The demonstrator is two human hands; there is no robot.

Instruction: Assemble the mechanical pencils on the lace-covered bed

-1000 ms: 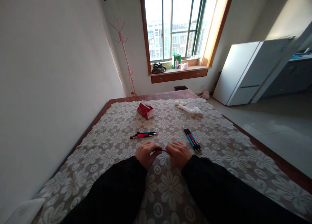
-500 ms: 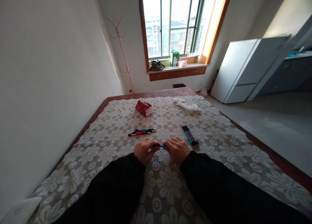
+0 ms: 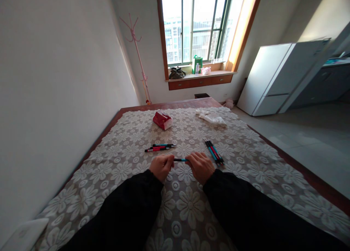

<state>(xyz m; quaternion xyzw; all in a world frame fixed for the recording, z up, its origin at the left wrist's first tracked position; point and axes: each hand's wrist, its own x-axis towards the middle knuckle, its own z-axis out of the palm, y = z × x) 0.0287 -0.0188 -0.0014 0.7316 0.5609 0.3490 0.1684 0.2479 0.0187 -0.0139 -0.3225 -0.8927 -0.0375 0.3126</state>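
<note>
My left hand and my right hand both grip one teal pen, each on one end, just above the lace-covered table. The pen's middle shows between the hands and its ends are hidden in my fingers. A small group of red and teal pens lies just beyond my left hand. A bundle of several pens lies right of my right hand.
A red tissue pack and a crumpled white cloth lie at the table's far end. A white wall runs along the left. A white fridge, a window sill with bags and a pink coat stand stand beyond.
My hands have drawn slightly apart along the pen, so more of its middle shows. The view shifted a little; the pens on the table lie as before.
</note>
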